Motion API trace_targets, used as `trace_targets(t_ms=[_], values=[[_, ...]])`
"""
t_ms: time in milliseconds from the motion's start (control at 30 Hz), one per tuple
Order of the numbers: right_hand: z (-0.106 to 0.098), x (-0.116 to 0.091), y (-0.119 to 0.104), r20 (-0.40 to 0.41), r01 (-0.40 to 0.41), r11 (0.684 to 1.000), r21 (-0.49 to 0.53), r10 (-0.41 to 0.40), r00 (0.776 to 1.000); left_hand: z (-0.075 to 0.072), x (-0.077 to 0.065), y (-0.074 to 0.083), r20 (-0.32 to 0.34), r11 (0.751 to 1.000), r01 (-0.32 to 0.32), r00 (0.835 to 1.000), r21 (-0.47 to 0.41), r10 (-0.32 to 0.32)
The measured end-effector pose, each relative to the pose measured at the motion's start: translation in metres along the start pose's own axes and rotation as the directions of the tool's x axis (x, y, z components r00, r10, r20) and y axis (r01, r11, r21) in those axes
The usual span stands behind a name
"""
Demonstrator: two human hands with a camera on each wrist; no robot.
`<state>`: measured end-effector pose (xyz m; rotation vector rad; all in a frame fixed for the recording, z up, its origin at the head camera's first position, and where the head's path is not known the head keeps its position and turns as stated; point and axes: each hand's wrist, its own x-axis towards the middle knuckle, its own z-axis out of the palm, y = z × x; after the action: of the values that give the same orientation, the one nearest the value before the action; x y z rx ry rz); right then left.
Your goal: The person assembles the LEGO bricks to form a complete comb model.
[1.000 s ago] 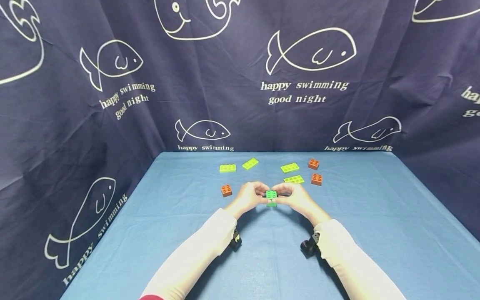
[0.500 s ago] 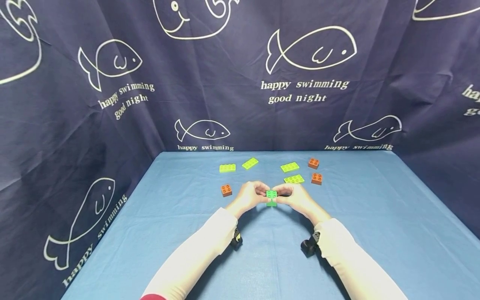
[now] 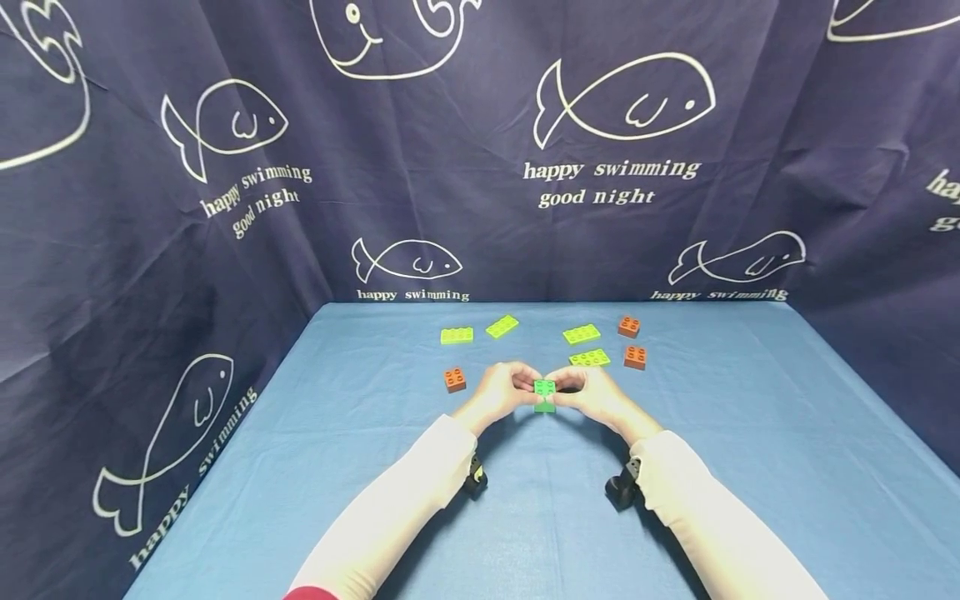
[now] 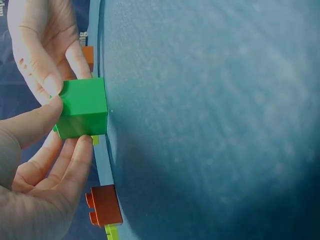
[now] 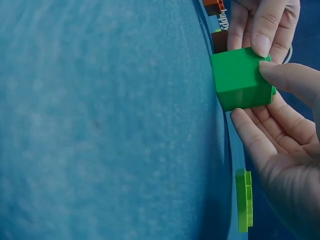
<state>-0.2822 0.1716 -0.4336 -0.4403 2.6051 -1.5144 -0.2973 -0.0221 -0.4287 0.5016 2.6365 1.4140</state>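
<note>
Between my two hands is a green toy building brick [image 3: 544,389] with studs on top, held over the middle of the table. My left hand [image 3: 501,395] pinches its left side and my right hand [image 3: 595,397] its right side. In the left wrist view, both thumbs press the near face of the green brick [image 4: 82,102], close together. The right wrist view shows fingertips at the sides of the green brick [image 5: 245,80], which stands just off or on the cloth; I cannot tell which. Its far side is hidden.
An orange brick [image 3: 454,381] lies left of the hands. Two more, an orange brick [image 3: 628,326] and another orange brick [image 3: 634,357], lie at the back right. Several lime plates, among them a lime plate [image 3: 589,358], lie behind the hands on the blue cloth [image 3: 360,442].
</note>
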Motion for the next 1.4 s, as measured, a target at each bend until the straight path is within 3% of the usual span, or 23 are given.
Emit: trace_targets(t_ms=[300, 667, 867, 1233, 1400], values=[[0.001, -0.002, 0.002, 0.008, 0.015, 1.0, 0.016, -0.015, 1.0, -0.002, -0.001, -0.001, 0.003, 1.0, 0.0, 1.0, -0.002, 0.0], [-0.002, 0.002, 0.0, 0.005, -0.026, 1.0, -0.014, 0.026, 1.0, -0.037, -0.003, 0.0, -0.103, 1.0, -0.011, 0.995, -0.006, 0.01], [-0.003, 0.0, -0.001, 0.014, -0.032, 0.999, -0.036, 0.033, 0.999, -0.05, -0.001, -0.004, -0.154, 0.998, 0.002, 0.988, 0.063, 0.008], [-0.004, 0.0, -0.002, 0.03, -0.022, 0.999, -0.04, 0.023, 0.999, -0.074, -0.002, -0.014, -0.182, 0.981, 0.133, 0.978, 0.143, -0.106], [-0.005, 0.0, -0.001, 0.032, -0.011, 0.998, -0.063, 0.013, 0.999, -0.078, -0.003, -0.019, -0.174, 0.981, 0.125, 0.98, 0.148, -0.099]])
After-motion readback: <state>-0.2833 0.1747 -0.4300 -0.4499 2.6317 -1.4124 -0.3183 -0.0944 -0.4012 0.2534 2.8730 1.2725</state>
